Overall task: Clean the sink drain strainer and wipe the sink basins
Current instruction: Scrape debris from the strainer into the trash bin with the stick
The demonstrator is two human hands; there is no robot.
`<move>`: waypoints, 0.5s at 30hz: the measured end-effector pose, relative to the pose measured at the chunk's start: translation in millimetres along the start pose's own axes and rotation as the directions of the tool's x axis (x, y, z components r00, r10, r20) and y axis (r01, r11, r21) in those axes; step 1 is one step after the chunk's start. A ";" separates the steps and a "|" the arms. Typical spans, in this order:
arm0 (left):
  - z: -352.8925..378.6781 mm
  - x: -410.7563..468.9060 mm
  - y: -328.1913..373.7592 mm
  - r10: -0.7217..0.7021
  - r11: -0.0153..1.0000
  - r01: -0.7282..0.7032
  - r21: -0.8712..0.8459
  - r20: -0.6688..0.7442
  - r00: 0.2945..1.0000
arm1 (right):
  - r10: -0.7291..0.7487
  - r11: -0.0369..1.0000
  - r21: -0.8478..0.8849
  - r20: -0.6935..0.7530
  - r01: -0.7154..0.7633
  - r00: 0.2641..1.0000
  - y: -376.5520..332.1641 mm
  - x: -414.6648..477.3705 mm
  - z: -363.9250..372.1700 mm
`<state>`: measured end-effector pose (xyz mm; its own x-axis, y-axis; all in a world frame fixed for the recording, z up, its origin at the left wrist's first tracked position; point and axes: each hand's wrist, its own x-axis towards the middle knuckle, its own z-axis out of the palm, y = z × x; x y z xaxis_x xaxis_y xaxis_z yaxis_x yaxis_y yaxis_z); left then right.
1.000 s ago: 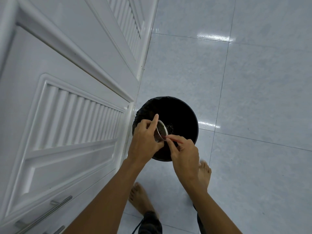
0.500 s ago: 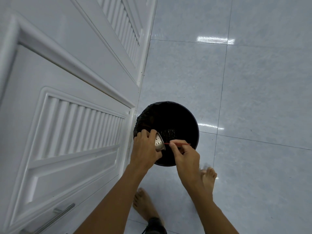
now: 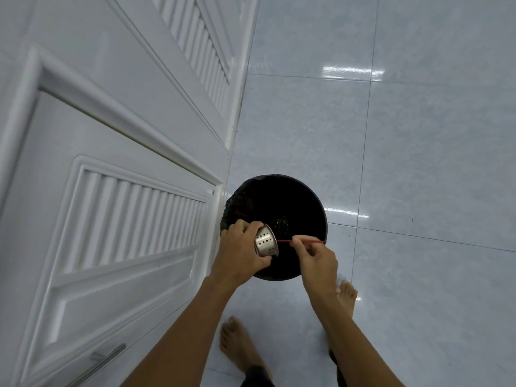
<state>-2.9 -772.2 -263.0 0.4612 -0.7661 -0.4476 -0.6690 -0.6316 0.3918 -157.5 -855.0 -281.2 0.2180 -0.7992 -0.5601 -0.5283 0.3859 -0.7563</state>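
My left hand (image 3: 240,254) grips a small perforated metal drain strainer (image 3: 266,243), tipped on its side with its mouth facing right, over a round black bin (image 3: 304,199). My right hand (image 3: 315,259) pinches a thin red stick (image 3: 307,241) held level, its left tip at the strainer's rim. Dark bits of debris lie in the bottom of the bin. The sink is not in view.
White louvred cabinet doors (image 3: 117,219) fill the left side, with a metal bar handle (image 3: 100,361) low down. The bin stands on glossy pale floor tiles (image 3: 405,149) close to the cabinet. My bare feet (image 3: 237,347) are just behind the bin.
The strainer has turned from showing its open mouth to showing its perforated side. My right hand has drawn the red stick out to the right, so more of it shows.
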 end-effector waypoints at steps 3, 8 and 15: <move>-2.9 -0.3 -4.6 -0.019 0.996 0.018 -0.085 -0.007 1.000 | -0.001 0.995 0.101 0.067 -0.006 0.998 -9.5 1.1 2.3; -16.4 1.6 -5.8 0.046 0.968 -0.049 -0.248 -0.019 0.999 | 0.069 0.960 0.246 0.255 -0.134 0.964 -25.8 4.7 3.9; -34.5 3.2 -21.4 0.101 0.954 -0.109 -0.278 -0.043 0.994 | -0.110 0.986 -0.098 0.229 0.136 0.967 -29.6 15.8 -0.3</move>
<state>32.9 -765.2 -245.1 0.4163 -0.8303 -0.3705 -0.5267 -0.5524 0.6461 -138.7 -879.2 -267.7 0.4573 -0.7097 -0.5358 -0.5716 0.2270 -0.7885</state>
